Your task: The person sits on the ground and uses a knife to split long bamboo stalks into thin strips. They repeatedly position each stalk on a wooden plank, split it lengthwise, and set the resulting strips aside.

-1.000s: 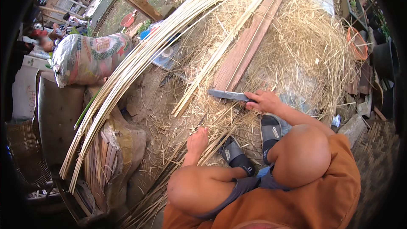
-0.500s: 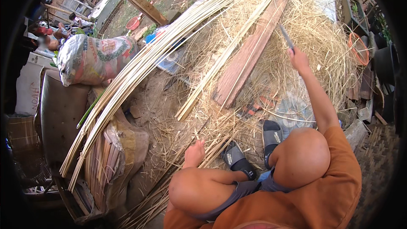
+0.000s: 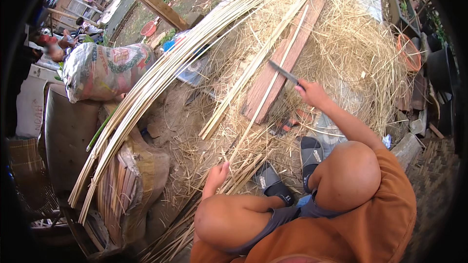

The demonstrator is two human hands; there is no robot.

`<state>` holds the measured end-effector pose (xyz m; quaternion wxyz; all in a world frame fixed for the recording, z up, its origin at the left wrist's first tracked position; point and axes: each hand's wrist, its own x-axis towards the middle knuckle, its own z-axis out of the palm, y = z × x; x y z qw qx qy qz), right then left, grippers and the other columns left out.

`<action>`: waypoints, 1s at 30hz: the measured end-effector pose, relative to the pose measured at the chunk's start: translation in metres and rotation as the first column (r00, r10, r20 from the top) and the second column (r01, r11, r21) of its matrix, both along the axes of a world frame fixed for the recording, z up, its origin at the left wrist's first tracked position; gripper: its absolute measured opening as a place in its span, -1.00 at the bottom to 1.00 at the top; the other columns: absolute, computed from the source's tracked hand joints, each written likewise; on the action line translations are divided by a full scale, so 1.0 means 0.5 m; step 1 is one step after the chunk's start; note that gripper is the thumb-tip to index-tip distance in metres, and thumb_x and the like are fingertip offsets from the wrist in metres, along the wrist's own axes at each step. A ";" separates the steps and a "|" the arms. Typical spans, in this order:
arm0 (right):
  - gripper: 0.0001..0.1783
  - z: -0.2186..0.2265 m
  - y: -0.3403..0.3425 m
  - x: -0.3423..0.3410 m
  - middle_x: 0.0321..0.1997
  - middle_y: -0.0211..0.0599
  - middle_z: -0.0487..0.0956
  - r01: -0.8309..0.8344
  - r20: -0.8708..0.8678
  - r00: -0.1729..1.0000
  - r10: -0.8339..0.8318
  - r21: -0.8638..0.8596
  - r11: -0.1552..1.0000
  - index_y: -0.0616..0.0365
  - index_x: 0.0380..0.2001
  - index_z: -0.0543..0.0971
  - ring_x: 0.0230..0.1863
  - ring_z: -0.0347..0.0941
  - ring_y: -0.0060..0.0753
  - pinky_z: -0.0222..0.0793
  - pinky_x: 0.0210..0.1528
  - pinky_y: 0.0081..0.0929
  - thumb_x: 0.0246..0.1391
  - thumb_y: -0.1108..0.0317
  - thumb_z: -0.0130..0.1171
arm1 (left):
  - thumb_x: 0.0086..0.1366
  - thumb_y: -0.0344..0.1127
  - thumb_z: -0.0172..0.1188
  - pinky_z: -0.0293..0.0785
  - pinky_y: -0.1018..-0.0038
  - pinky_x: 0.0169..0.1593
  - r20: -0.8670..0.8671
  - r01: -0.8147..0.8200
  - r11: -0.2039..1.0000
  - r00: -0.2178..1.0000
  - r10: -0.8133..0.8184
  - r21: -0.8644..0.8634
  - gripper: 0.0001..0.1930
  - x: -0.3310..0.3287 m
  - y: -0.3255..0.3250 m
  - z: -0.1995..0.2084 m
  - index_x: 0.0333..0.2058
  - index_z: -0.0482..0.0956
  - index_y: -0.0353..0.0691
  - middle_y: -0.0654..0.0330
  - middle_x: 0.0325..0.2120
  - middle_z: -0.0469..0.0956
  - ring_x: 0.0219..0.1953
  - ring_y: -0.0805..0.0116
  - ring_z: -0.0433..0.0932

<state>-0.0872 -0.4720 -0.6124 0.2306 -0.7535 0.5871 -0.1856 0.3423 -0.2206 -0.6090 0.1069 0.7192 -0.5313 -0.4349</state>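
Note:
In my right hand is a knife, its dark blade slanting left across a wooden board. The blade lies over a thin pale bamboo strip that runs lengthwise along the board. The strip's near end reaches my left hand, whose fingers are closed on it beside my left knee. A few longer pale strips lie along the board's left side. Around and under the board is a heap of curly shavings.
A bundle of long pale strips arches across the left, past a stuffed sack and a worn sack of wooden pieces. More strips lie by my sandals. An orange basket stands at right. Another person sits far left.
My right hand has come down and left, bringing the knife from above the shavings onto the board. The strip now lies along the board, and my left hand has shifted slightly left.

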 end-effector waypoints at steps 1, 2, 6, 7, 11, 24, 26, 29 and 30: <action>-0.61 0.013 0.018 0.022 -0.53 -0.09 0.54 -0.019 -0.040 0.999 0.022 0.082 0.996 -0.01 -0.06 0.44 -0.48 0.51 -0.07 0.44 -0.39 -0.16 0.24 -0.02 -0.10 | 0.39 0.02 -0.11 0.28 0.49 -0.51 -0.049 0.018 1.000 0.999 -0.018 0.004 -0.49 -0.049 -0.060 0.029 -0.53 0.51 -0.31 0.29 -0.72 0.38 -0.66 0.51 0.34; -0.59 0.014 0.041 0.037 -0.52 -0.08 0.55 -0.102 0.001 0.995 0.102 0.027 0.994 -0.01 -0.03 0.46 -0.47 0.52 -0.04 0.45 -0.38 -0.16 0.21 -0.02 -0.06 | 0.38 -0.03 -0.08 0.30 0.43 -0.50 -0.197 -0.052 0.999 0.979 0.053 0.013 -0.54 -0.099 -0.117 0.039 -0.50 0.52 -0.32 0.24 -0.71 0.40 -0.65 0.46 0.34; -0.55 0.051 0.106 0.105 -0.43 -0.09 0.57 -0.602 -0.180 0.785 0.592 0.004 0.799 -0.03 -0.01 0.46 -0.33 0.55 -0.10 0.44 -0.26 -0.13 0.22 -0.07 -0.09 | 0.37 -0.15 -0.03 0.32 0.41 -0.48 -0.183 -0.024 0.994 0.983 0.003 -0.109 -0.63 -0.089 -0.136 -0.013 -0.47 0.53 -0.32 0.22 -0.68 0.44 -0.63 0.45 0.34; -0.53 -0.014 0.046 0.007 -0.40 -0.06 0.58 -0.394 -0.214 0.899 0.382 -0.013 0.919 -0.04 0.01 0.46 -0.30 0.55 -0.08 0.44 -0.24 -0.14 0.21 -0.09 -0.09 | 0.36 -0.15 -0.02 0.35 0.45 -0.44 -0.207 0.027 0.996 0.977 -0.045 -0.087 -0.63 -0.120 -0.138 -0.010 -0.46 0.53 -0.34 0.24 -0.65 0.46 -0.59 0.49 0.36; -0.52 0.062 -0.071 -0.054 -0.29 -0.01 0.60 0.145 -0.093 0.987 -0.129 0.195 0.970 -0.07 0.06 0.45 -0.22 0.54 -0.01 0.44 -0.14 -0.16 0.19 -0.07 -0.07 | 0.36 -0.15 -0.01 0.37 0.52 -0.35 -0.198 -0.043 0.995 0.980 0.025 -0.085 -0.64 -0.083 -0.063 0.020 -0.43 0.56 -0.34 0.24 -0.60 0.51 -0.51 0.53 0.41; -0.54 0.004 0.066 0.051 -0.41 -0.03 0.58 -0.121 -0.001 0.993 0.122 0.022 0.992 -0.05 0.04 0.43 -0.40 0.54 0.05 0.47 -0.37 -0.11 0.17 -0.03 0.00 | 0.38 -0.01 -0.06 0.26 0.45 -0.53 -0.186 -0.163 0.984 0.967 0.175 0.076 -0.53 -0.045 -0.038 -0.002 -0.50 0.52 -0.30 0.29 -0.73 0.39 -0.67 0.49 0.32; -0.54 0.001 0.113 0.087 -0.42 -0.05 0.58 -0.232 0.015 0.973 0.232 0.027 0.972 -0.04 0.04 0.43 -0.41 0.55 0.03 0.47 -0.38 -0.13 0.17 -0.02 -0.01 | 0.37 -0.04 -0.04 0.26 0.46 -0.54 -0.349 -0.185 0.981 0.917 0.195 0.062 -0.57 -0.116 -0.106 0.034 -0.48 0.53 -0.30 0.29 -0.72 0.41 -0.67 0.49 0.34; -0.55 0.021 0.125 0.080 -0.40 -0.06 0.59 -0.601 -0.096 0.797 0.596 -0.032 0.798 -0.04 0.03 0.45 -0.36 0.56 -0.02 0.48 -0.28 -0.15 0.19 -0.02 -0.03 | 0.38 -0.12 -0.05 0.27 0.51 -0.54 -0.147 -0.001 0.966 0.988 -0.038 -0.258 -0.63 -0.096 -0.112 -0.009 -0.44 0.52 -0.31 0.28 -0.69 0.42 -0.65 0.54 0.34; -0.55 0.015 0.103 0.066 -0.39 -0.06 0.60 -0.441 -0.066 0.896 0.440 -0.004 0.897 -0.04 0.04 0.45 -0.35 0.56 -0.03 0.48 -0.26 -0.16 0.19 -0.02 -0.03 | 0.39 -0.13 -0.05 0.26 0.55 -0.54 -0.037 0.079 0.939 0.995 -0.097 -0.335 -0.63 -0.073 -0.087 -0.014 -0.44 0.52 -0.31 0.29 -0.69 0.41 -0.65 0.58 0.31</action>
